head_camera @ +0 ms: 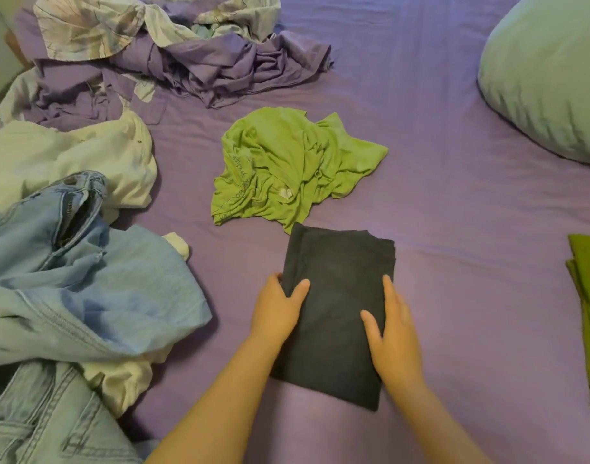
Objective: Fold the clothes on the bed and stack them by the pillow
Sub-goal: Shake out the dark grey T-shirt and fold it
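A dark navy garment (337, 296), folded into a narrow rectangle, lies on the purple bed sheet (471, 212) in front of me. My left hand (278, 309) grips its left edge, thumb on top and fingers curled round the side. My right hand (392, 333) rests on its right edge with index finger straight and thumb spread on the cloth. A crumpled light green T-shirt (297, 169) lies just beyond it. The pale green pillow (548, 78) is at the far right. A folded stack with an olive green piece (588, 313) sits at the right edge of view.
Light blue jeans (52, 279) and a cream garment (69, 162) are heaped at the left. A bunched purple sheet (203, 68) and a floral cover (96, 28) lie at the far left. Bare purple sheet stretches between the navy garment and the pillow.
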